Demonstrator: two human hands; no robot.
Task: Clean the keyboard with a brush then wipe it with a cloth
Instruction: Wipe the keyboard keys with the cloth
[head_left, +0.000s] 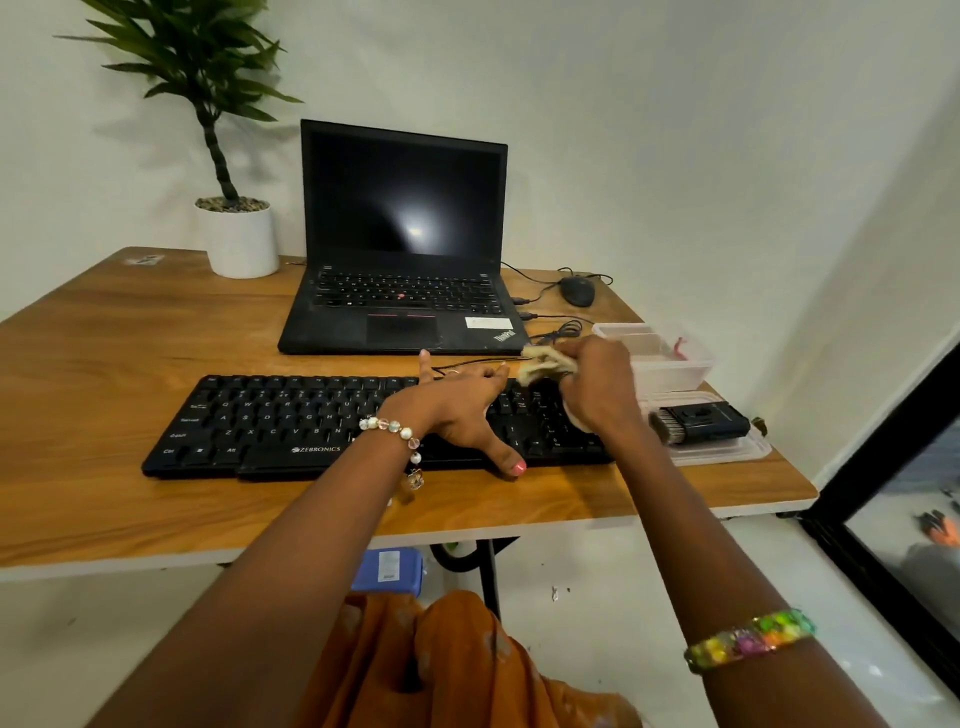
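With the keyboard (332, 423) steadied on the worktop (130, 338) by the spread fingers of the left hand (457, 410), and the cloth (545, 364) bunched in the right hand (597, 387) over its right end, dust could be pushed between keys by the wad.

A wooden table (130, 353) with a warm orange-brown grain carries everything. A flat black Zebronics keyboard (270, 421) lies under both hands, reaching well out past the left hand (457, 410). Beyond the hands stands an open black laptop (400, 249), a white pot with a green plant (241, 236) far beyond the left hand. Beyond the right hand (597, 384) lies a black corded mouse (577, 290); just outside it sit a clear plastic box (670, 358) and a clear lid bearing a black brush (696, 423).
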